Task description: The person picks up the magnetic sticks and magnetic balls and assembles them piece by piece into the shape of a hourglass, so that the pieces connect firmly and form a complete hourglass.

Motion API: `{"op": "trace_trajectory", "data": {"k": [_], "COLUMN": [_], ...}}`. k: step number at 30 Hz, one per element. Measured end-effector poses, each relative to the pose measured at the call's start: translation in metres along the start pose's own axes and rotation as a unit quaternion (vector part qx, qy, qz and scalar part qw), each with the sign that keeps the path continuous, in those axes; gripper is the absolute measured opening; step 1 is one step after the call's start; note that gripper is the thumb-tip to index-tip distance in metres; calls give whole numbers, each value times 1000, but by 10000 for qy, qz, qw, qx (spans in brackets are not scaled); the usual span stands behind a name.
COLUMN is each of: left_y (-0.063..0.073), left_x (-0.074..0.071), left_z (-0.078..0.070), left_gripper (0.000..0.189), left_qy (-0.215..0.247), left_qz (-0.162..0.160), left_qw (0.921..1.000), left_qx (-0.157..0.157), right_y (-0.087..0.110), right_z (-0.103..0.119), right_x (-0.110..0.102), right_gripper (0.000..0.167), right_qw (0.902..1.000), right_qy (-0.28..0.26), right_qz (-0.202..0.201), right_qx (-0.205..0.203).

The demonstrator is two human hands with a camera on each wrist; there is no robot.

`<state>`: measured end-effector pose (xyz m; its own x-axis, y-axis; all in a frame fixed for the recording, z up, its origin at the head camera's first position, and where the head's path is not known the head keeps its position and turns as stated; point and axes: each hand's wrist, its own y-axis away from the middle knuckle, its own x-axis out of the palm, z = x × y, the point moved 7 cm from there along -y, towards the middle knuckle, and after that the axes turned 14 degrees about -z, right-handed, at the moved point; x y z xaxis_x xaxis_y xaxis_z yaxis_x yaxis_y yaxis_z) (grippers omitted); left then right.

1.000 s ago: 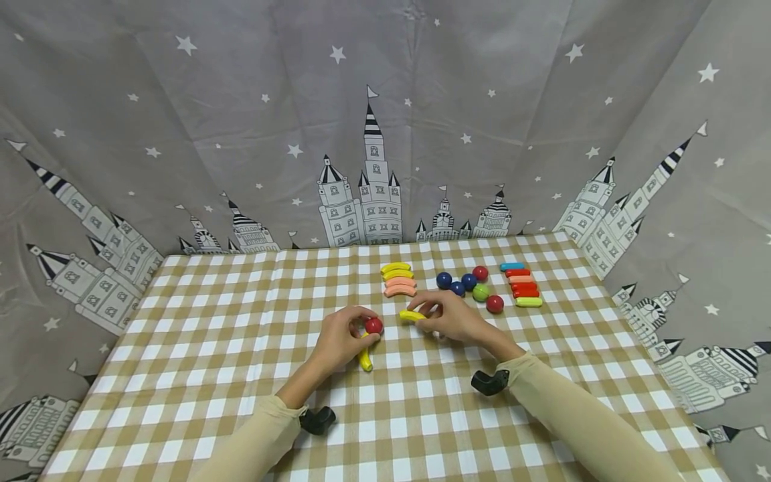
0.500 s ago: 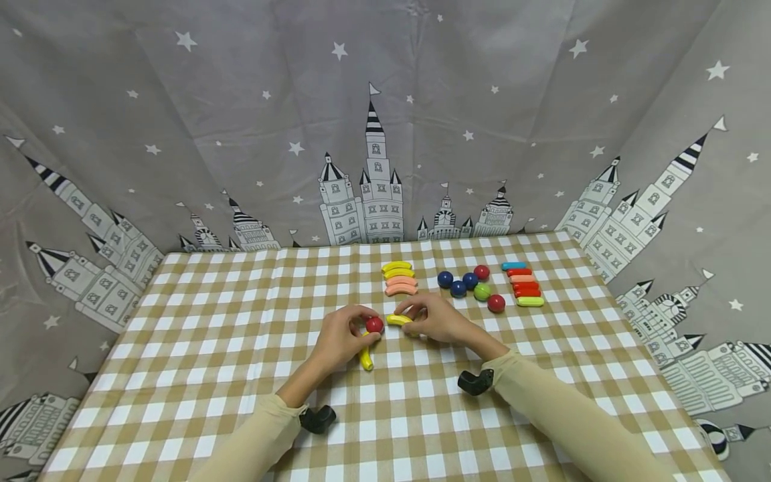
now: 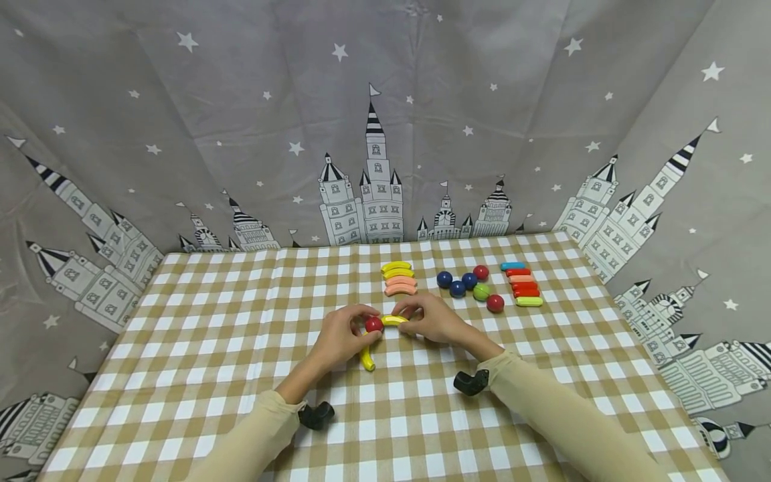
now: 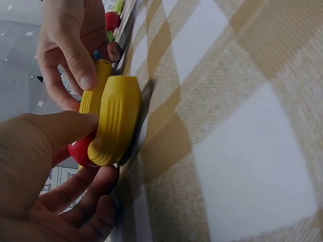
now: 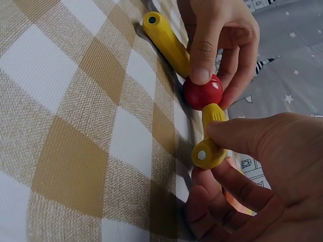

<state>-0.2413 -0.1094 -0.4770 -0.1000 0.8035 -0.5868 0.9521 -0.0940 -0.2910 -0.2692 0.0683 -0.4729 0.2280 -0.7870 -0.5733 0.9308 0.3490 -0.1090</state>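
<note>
Between thumb and fingers, my left hand (image 3: 343, 335) pinches a red ball (image 3: 373, 325) (image 5: 202, 96) low over the checked cloth. A yellow curved stick (image 3: 367, 360) (image 4: 120, 113) touches that ball and points toward the near edge. My right hand (image 3: 435, 320) pinches a second yellow curved stick (image 3: 394, 320) (image 5: 209, 151) at its right end. In the right wrist view its other end meets the red ball. A pale disc shows in the end face of the right-hand stick, a dark one in that of the other stick.
Behind the hands lie a stack of yellow and pink curved sticks (image 3: 399, 281). Right of it are several balls: blue (image 3: 458, 288), red (image 3: 495, 303) and green (image 3: 481, 292). A column of short straight sticks (image 3: 525, 286) lies farther right. A grey castle-print curtain (image 3: 241, 134) hangs behind.
My right hand has moved left with its yellow curved stick, bringing the stick's end up to the red ball. My left hand has stayed nearly still, still pinching the ball.
</note>
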Motion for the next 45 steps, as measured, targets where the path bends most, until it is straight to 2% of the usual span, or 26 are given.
{"op": "trace_trajectory", "data": {"k": [8, 16, 25, 31, 38, 42, 45], "left_y": [0, 6, 9, 7, 8, 6, 4], "left_x": [-2, -2, 3, 8, 12, 16, 19], "left_z": [-1, -5, -6, -12, -17, -18, -19], "left_gripper": [26, 28, 34, 43, 34, 33, 31], "left_qy": [-63, -184, -524, -577, -794, -910, -989], "left_qz": [226, 208, 340, 163, -318, -362, -354], "left_qw": [9997, 9995, 9980, 9979, 9961, 9949, 9940], "left_qx": [-90, 114, 112, 253, 217, 238, 296], "right_y": [-3, -6, -5, -3, 3, 8, 12], "right_z": [0, 1, 0, -4, -5, -7, -6], "right_x": [3, 9, 13, 12, 5, -1, -5], "right_gripper": [18, 14, 13, 24, 36, 45, 46], "right_qw": [9998, 9995, 9992, 9995, 9993, 9990, 9991], "right_qy": [179, 265, 330, 179, -226, -336, -262], "right_qz": [-126, -140, -140, -229, -273, -308, -334], "right_qx": [-6, -118, -190, -140, -113, 3, -79]}}
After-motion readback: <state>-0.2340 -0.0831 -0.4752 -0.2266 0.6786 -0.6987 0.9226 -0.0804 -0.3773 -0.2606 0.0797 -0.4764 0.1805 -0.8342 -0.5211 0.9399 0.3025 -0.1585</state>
